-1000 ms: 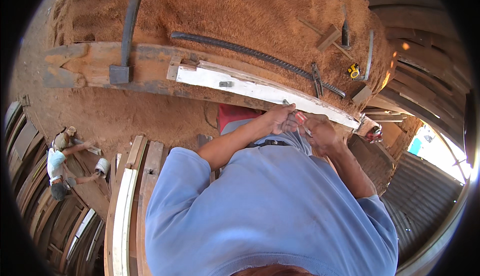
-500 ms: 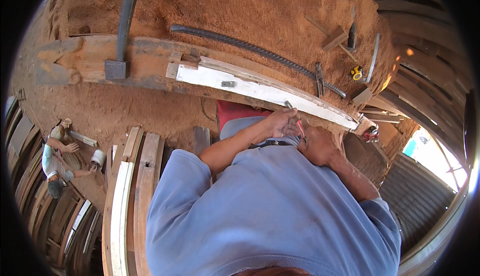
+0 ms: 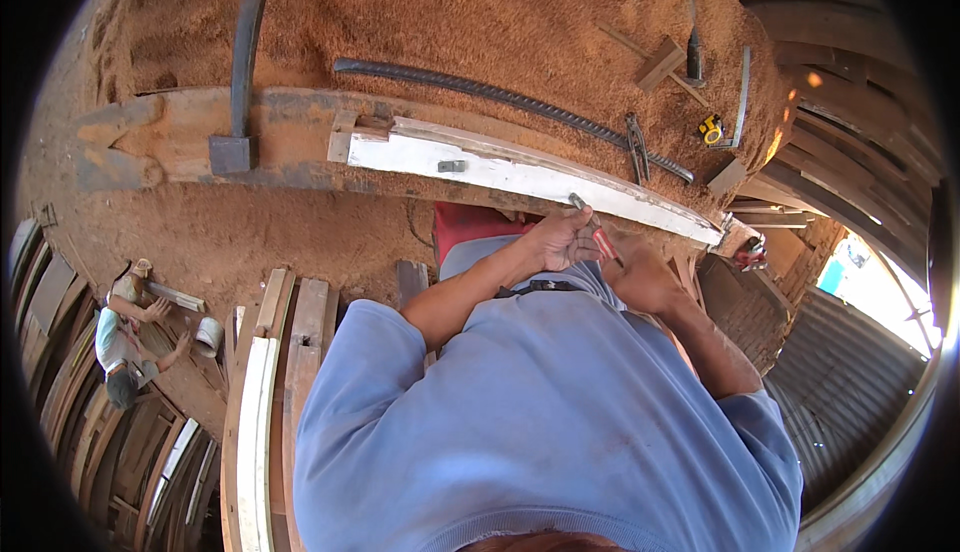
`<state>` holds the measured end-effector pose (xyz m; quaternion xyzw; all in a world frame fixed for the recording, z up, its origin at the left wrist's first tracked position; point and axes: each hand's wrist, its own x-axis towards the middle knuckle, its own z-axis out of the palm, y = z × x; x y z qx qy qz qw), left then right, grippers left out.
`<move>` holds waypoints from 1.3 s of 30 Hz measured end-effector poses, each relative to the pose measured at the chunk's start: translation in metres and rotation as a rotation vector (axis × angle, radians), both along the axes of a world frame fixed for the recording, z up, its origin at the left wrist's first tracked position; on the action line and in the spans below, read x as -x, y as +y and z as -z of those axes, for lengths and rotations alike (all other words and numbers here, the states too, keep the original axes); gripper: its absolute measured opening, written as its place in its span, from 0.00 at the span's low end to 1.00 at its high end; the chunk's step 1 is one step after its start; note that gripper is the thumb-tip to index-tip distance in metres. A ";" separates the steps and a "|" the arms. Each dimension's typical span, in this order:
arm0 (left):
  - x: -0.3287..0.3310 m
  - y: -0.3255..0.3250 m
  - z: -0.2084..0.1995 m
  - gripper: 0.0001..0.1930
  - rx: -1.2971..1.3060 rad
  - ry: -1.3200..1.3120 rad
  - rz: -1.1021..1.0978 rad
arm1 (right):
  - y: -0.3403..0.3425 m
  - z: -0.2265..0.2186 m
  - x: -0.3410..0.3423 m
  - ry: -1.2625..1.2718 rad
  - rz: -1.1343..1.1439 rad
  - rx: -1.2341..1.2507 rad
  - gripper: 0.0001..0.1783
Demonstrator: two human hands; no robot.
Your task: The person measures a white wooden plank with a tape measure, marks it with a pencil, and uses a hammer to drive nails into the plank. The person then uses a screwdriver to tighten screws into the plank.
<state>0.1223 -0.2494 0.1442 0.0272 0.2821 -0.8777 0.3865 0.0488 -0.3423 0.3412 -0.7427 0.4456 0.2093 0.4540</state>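
My left hand (image 3: pixel 560 240) is closed around a slim tool with a red and grey handle (image 3: pixel 606 244). Its kind is not clear, and its grey upper end points at a long white-faced wooden board (image 3: pixel 400 157). A small grey metal piece (image 3: pixel 452 166) lies on that board. Close to the tool's dark lower tip is my right hand (image 3: pixel 642 277), held low in front of my shirt. Its fingers are blurred and partly hidden, so whether they touch the tool cannot be made out.
The board rests on a long timber beam (image 3: pixel 290 112). A hammer (image 3: pixel 236 102) stands on it at left. Beyond lie a ribbed bar (image 3: pixel 480 90), pliers (image 3: pixel 636 147), a yellow tape measure (image 3: pixel 711 130) and a wooden marking gauge (image 3: pixel 660 64). Another person (image 3: pixel 125 337) works at far left beside stacked planks.
The red-handled tool shows more fully in my left hand, its red part now beyond my fingers. My right hand has shifted slightly away from it. The view has tilted a little.
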 end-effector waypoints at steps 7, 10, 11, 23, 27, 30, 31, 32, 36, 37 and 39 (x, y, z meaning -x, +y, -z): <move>0.016 0.002 0.014 0.16 -0.003 -0.022 -0.006 | 0.006 -0.027 -0.019 0.380 -0.238 0.039 0.21; 0.007 -0.014 -0.004 0.15 -0.067 -0.081 -0.008 | -0.006 -0.023 0.005 0.049 0.352 -0.137 0.19; 0.004 -0.014 -0.013 0.15 -0.117 -0.128 0.021 | -0.007 -0.027 0.009 0.082 0.713 -0.373 0.17; -0.003 -0.006 0.011 0.14 -0.112 -0.215 0.166 | 0.012 -0.015 -0.024 0.195 0.656 -0.333 0.13; -0.002 -0.012 0.005 0.15 -0.121 -0.230 0.212 | 0.005 0.004 0.005 0.176 0.181 -0.073 0.18; -0.007 -0.013 -0.003 0.14 -0.164 -0.258 0.239 | -0.004 -0.009 -0.018 0.357 0.039 -0.064 0.20; -0.006 -0.011 -0.002 0.14 -0.153 -0.230 0.219 | -0.009 -0.018 -0.032 0.458 -0.006 -0.096 0.21; -0.004 -0.009 0.001 0.14 -0.143 -0.206 0.195 | -0.010 -0.022 -0.040 0.497 -0.044 -0.106 0.22; 0.003 -0.006 0.008 0.15 -0.119 -0.213 0.129 | -0.001 -0.010 -0.017 0.300 -0.002 -0.082 0.24; 0.001 -0.009 0.003 0.15 -0.129 -0.218 0.125 | 0.000 -0.008 -0.005 0.165 0.050 -0.062 0.24; -0.004 -0.012 -0.003 0.15 -0.149 -0.240 0.138 | -0.004 -0.022 -0.004 0.093 0.821 -0.460 0.20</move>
